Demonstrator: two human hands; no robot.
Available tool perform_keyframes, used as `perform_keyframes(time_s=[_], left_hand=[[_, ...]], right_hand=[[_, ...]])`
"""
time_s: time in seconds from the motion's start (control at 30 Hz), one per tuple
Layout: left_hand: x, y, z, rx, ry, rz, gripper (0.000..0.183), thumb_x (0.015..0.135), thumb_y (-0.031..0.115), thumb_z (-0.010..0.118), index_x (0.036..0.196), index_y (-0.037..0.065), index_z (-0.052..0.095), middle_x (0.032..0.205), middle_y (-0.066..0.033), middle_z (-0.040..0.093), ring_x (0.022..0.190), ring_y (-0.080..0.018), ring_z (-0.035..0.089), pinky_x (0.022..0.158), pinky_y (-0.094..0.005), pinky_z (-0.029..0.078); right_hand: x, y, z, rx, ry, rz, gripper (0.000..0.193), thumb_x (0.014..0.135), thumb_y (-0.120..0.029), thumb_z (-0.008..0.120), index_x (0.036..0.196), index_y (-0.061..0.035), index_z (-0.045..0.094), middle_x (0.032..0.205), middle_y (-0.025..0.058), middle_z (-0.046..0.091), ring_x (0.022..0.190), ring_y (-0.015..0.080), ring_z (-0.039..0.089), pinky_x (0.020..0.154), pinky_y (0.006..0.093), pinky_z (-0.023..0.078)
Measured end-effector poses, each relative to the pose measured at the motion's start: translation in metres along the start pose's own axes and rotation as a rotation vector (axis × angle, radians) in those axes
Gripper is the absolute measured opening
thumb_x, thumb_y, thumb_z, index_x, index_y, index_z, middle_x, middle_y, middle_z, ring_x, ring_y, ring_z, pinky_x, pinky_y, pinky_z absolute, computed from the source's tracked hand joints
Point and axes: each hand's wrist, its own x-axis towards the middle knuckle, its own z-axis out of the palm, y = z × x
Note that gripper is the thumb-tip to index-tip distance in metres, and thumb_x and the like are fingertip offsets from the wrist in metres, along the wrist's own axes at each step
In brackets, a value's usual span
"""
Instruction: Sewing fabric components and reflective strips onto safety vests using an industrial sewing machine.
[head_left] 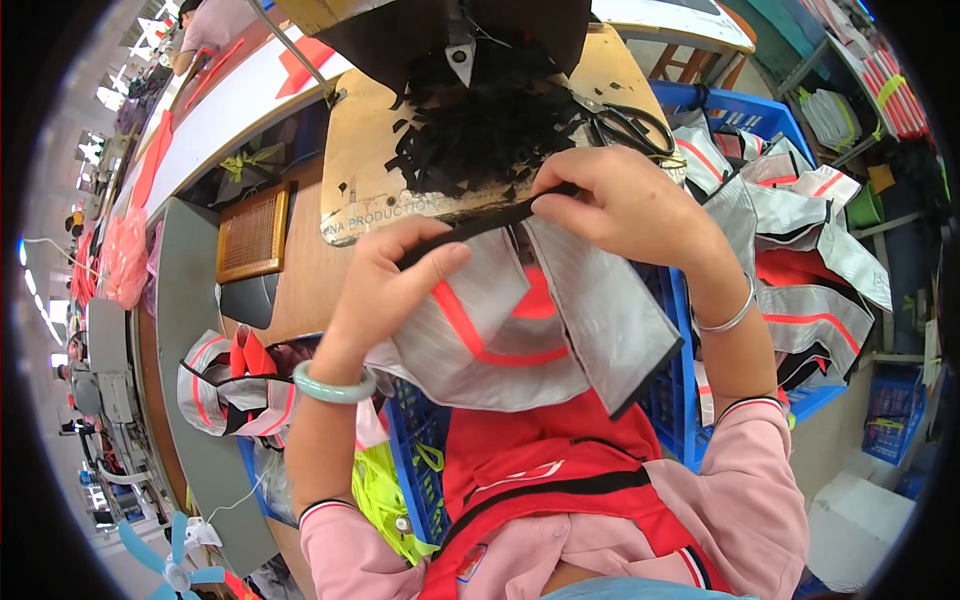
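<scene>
Between my hands stretches the black edge binding (490, 222) of a grey fabric piece with bright red-orange stripes (500, 330). My left hand (405, 270) pinches the binding at its left end, thumb on top. Farther right, my right hand (620, 205) grips the same binding between thumb and fingers. The grey piece hangs down from it over my red apron (540, 450). Just beyond my hands is the sewing machine (450, 50), its bed (350, 190) strewn with a heap of black fabric scraps (480, 125). Black-handled scissors (630, 128) lie right of the heap.
A blue basket (745, 105) at the right holds several grey striped pieces (810, 230). More such pieces (235, 390) lie at the left, near yellow-green fabric (385, 495). A wooden-framed tray (252, 232) sits on the left. Another person (215, 25) is at the far upper left.
</scene>
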Motion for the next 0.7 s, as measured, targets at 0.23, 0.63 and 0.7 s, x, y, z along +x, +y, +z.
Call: perform_keyframes(time_s=[0.23,0.63,0.7], left_hand=[[0.055,0.018,-0.041,0.044,-0.010,-0.069,0.026,0.084,0.024,0.068,0.092,-0.001,0.067,0.077,0.0008,0.063,0.074,-0.0062,0.055,0.068,-0.0222,0.044],[0.105,-0.010,-0.058,-0.329,0.001,-0.239,0.027,0.083,0.021,0.069,0.098,-0.002,0.065,0.085,-0.0024,0.066,0.072,-0.0076,0.060,0.069,-0.0210,0.048],[0.105,-0.005,-0.057,-0.381,0.002,-0.232,0.027,0.083,0.021,0.069,0.098,-0.002,0.065,0.085,-0.0024,0.066,0.072,-0.0078,0.060,0.069,-0.0212,0.048]], right_hand=[[0.032,0.013,-0.003,0.240,0.153,0.145,0.019,0.088,-0.018,0.059,0.089,0.0012,0.062,0.065,-0.0030,0.051,0.060,0.0034,0.044,0.053,0.0215,0.036],[0.082,0.045,0.013,0.313,0.217,0.201,0.027,0.084,-0.026,0.060,0.088,0.0009,0.065,0.062,0.0055,0.056,0.057,0.0115,0.050,0.056,0.0285,0.041],[0.085,0.045,0.011,0.416,0.179,0.262,0.027,0.085,-0.026,0.061,0.090,-0.0003,0.067,0.064,0.0010,0.055,0.060,0.0084,0.048,0.055,0.0261,0.040]])
